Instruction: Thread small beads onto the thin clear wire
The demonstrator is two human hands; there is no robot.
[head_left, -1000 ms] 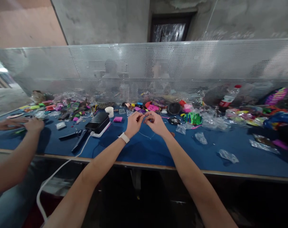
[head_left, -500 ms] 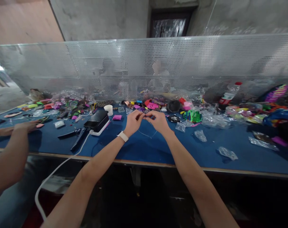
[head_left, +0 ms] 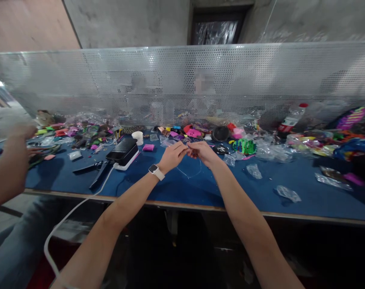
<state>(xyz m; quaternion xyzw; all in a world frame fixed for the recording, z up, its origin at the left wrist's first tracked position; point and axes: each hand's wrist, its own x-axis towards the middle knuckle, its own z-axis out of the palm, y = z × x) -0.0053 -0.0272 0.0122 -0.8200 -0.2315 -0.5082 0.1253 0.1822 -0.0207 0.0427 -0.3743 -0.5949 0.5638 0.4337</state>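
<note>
One thread [head_left: 188, 177] loops below left hand [head_left: 174, 155] and right hand [head_left: 202, 153] over the bench [head_left: 173, 193], each grip apparently pinching it, the left now rolled to show the watch [head_left: 156, 171], so close fingertip work evidently continues.

A workshop: concrete wall [head_left: 134, 24], perforated metal screen [head_left: 170, 80] along the far edge of a blue table [head_left: 179, 194], colourful pieces [head_left: 92, 135] and plastic bags [head_left: 271, 153] heaped below it, a co-worker's arm [head_left: 10, 168] at the left end.

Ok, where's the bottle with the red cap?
On the head view's right, the bottle is at the back of the blue table, near the perforated screen.
</note>
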